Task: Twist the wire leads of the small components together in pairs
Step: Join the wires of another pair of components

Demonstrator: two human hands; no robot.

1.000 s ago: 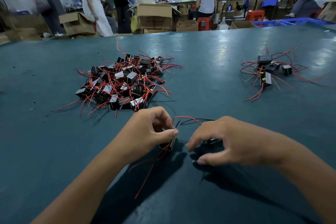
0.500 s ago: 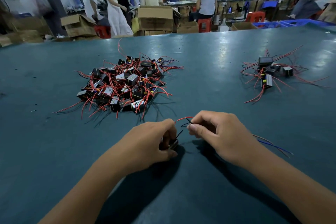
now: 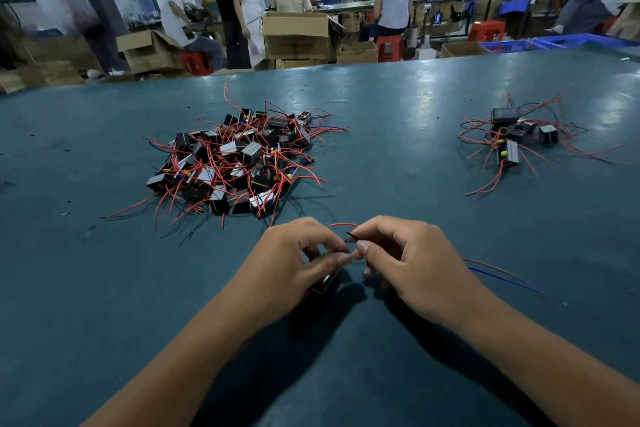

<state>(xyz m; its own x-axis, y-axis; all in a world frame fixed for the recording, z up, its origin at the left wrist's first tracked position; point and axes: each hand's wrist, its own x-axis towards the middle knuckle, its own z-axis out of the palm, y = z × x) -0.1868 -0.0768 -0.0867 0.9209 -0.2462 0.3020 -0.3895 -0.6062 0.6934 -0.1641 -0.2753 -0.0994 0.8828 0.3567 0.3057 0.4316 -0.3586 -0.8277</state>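
On the dark teal desk [image 3: 104, 288], toward its far left, lies a large pile of components [image 3: 235, 163]: small black blocks with silvery faces, tangled in red wire leads that splay out on all sides.

Near the front edge, at the middle, the left hand [image 3: 294, 263] has its fingers [image 3: 332, 262] curled around a small black component [image 3: 325, 282], which sits low under the palm and just above or on the desk; contact with the surface cannot be told. The thumb and forefinger tips meet those of the other hand.

Between the 2 hands a red lead [image 3: 343, 225] arcs from one knuckle line to the other, and a short black lead [image 3: 351, 236] pokes up just below it.

The right hand [image 3: 415, 263] is clenched in a pinch, thumb and forefinger closing on the leads where the hands touch; the other fingers are curled underneath. Whether a second component sits inside this hand cannot be told.

Just right of the right wrist, a blue wire [image 3: 502, 279] and a brownish wire [image 3: 491, 265] trail across the desk from behind the hand.

Toward the far right lies a smaller pile of components [image 3: 512, 139], with red and black leads spreading around it, well apart from the large pile.

Beyond the far edge, cardboard boxes [image 3: 294, 33] and red stools [image 3: 389, 47] stand on the floor, with people seated and standing at long workbenches.
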